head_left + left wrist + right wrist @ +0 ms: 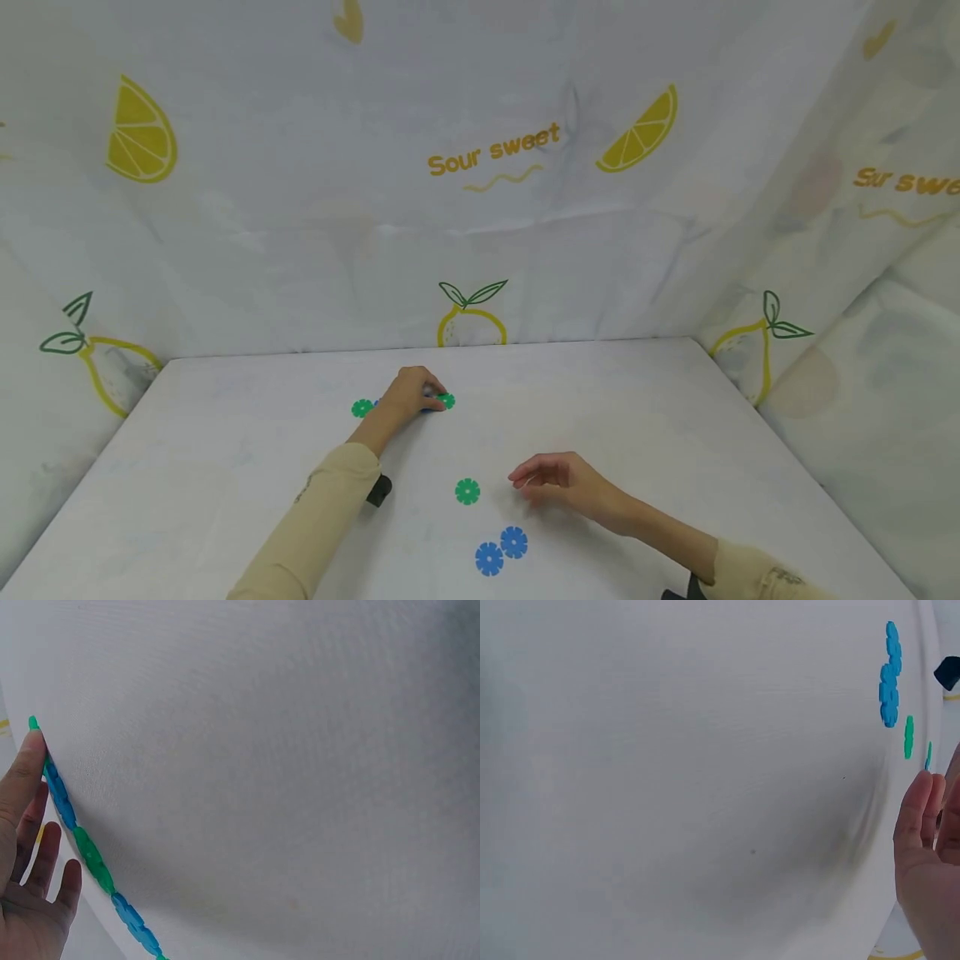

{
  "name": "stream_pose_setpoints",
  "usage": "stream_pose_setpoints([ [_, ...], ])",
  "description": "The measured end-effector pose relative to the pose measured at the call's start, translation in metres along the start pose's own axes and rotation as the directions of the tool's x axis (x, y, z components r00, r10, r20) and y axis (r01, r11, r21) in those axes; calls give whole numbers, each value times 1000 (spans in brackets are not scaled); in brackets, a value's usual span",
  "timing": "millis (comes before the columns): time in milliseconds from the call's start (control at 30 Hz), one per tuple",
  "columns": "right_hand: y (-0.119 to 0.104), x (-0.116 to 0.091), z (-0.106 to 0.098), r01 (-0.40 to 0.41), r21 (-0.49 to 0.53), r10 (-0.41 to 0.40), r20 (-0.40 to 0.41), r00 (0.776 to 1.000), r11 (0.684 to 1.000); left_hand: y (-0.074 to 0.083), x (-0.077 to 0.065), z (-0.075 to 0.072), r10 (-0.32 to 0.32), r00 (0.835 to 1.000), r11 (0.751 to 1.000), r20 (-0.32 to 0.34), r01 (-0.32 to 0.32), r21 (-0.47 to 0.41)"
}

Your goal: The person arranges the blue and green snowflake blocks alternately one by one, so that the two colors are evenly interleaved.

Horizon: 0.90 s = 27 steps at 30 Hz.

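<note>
My left hand (407, 396) is at the far part of the table, its thumb and a finger pinching the edge of a green notched plastic disc (447, 401). That disc ends a row of alternating blue and green discs; in the left wrist view a blue disc (60, 796) and a green disc (94, 860) belong to it. The hand hides the row's middle in the head view. My right hand (566, 485) hovers over the table with loosely bent fingers and holds nothing. Nearest to it lies a loose green disc (467, 492).
Two blue discs (513, 542) (489, 559) lie side by side nearer to me. The white table (637, 400) meets a white curtain (300, 275) with lemon prints at the back and sides. Dark wrist devices (380, 490) sit on both forearms.
</note>
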State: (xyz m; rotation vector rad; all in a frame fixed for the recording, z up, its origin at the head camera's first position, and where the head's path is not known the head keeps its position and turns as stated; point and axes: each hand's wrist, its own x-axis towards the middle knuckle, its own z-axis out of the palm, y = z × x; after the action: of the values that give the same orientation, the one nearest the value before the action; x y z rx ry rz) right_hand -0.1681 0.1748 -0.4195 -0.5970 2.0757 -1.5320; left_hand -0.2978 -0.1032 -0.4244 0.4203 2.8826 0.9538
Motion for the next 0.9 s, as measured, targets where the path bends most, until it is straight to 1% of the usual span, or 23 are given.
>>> stream_pose_setpoints([
  [100, 2, -5, -3, 54, -13, -53, 86, 995, 998, 1, -1, 0, 0, 1000, 1000, -7, 0, 2],
  [200, 3, -7, -6, 128, -30, -120, 178, 977, 991, 1, -1, -2, -5, 1000, 1000, -11, 5, 5],
  [267, 3, -8, -7, 182, -60, -165, 216, 962, 982, 1, -2, -3, -6, 1000, 1000, -14, 6, 6],
  [400, 3, -4, -9, 259, -113, -223, 260, 939, 959, 1, -2, -4, -3, 1000, 1000, -26, 3, 11],
  [567, 4, 4, -9, 306, -161, -248, 304, 920, 938, 0, -1, -3, 6, 1000, 1000, -29, -5, 5],
  [633, 4, 6, -10, 316, -183, -246, 325, 913, 931, -2, -1, -2, 14, 999, 1000, -31, -14, -2],
  [800, 3, 11, -12, 305, -229, -200, 389, 899, 925, -3, -1, 0, 25, 999, 999, -23, -26, -27],
  [900, 3, 15, -14, 316, -267, -185, 421, 888, 910, -2, -2, 0, 25, 999, 999, -22, -26, -27],
])
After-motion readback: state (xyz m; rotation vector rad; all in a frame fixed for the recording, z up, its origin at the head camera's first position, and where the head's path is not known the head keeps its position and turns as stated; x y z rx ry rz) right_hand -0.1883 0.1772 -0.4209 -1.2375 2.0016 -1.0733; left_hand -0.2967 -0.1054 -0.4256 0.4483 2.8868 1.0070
